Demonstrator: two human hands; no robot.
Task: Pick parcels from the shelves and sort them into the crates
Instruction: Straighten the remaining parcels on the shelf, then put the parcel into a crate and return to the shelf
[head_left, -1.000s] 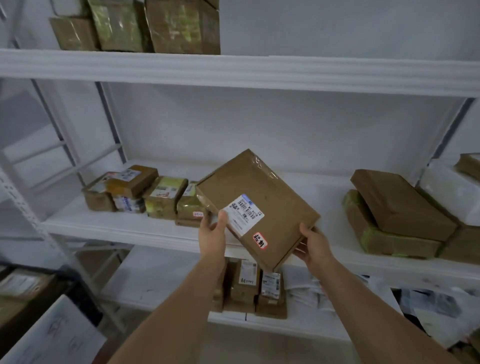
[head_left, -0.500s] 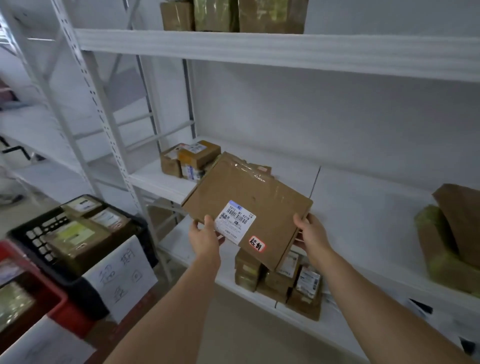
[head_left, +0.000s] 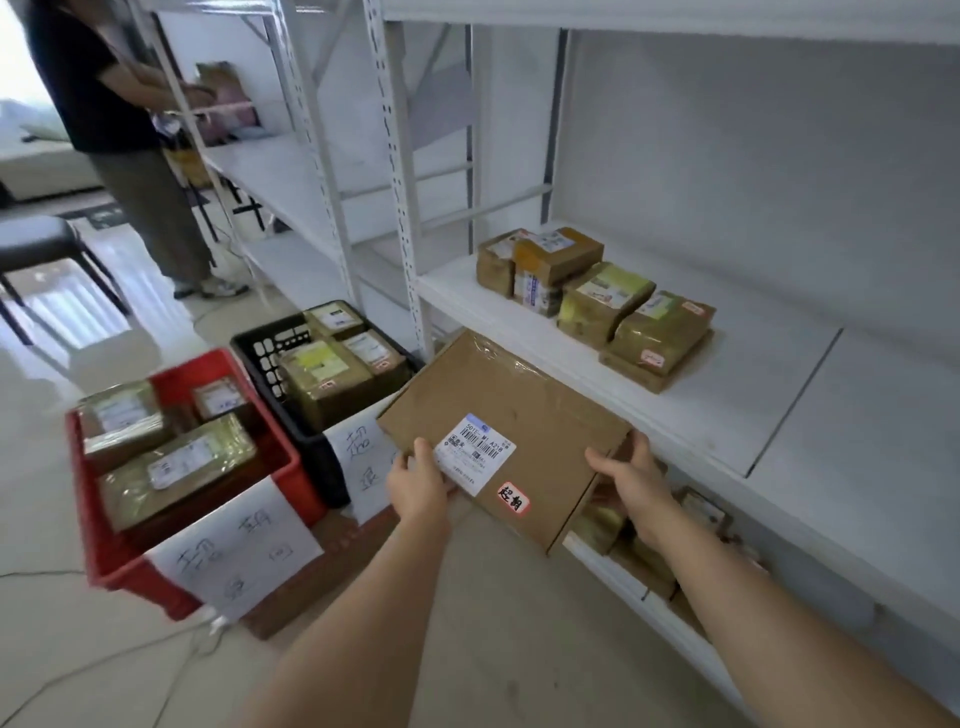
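Now both hands, left hand (head_left: 418, 483) and right hand (head_left: 631, 480), grip the flat parcel (head_left: 511, 415) beside white shelves (head_left: 675, 410), above tiled floor (head_left: 47, 649) with red crate (head_left: 130, 566) and black crate (head_left: 270, 358).

A person's left hand (head_left: 420, 480) and right hand (head_left: 631, 480) grip a flat brown parcel (head_left: 511, 421) with a barcode label, held tilted in front of white shelves (head_left: 701, 405). A red crate (head_left: 187, 525) and black crate (head_left: 306, 431) of parcels sit on the floor.
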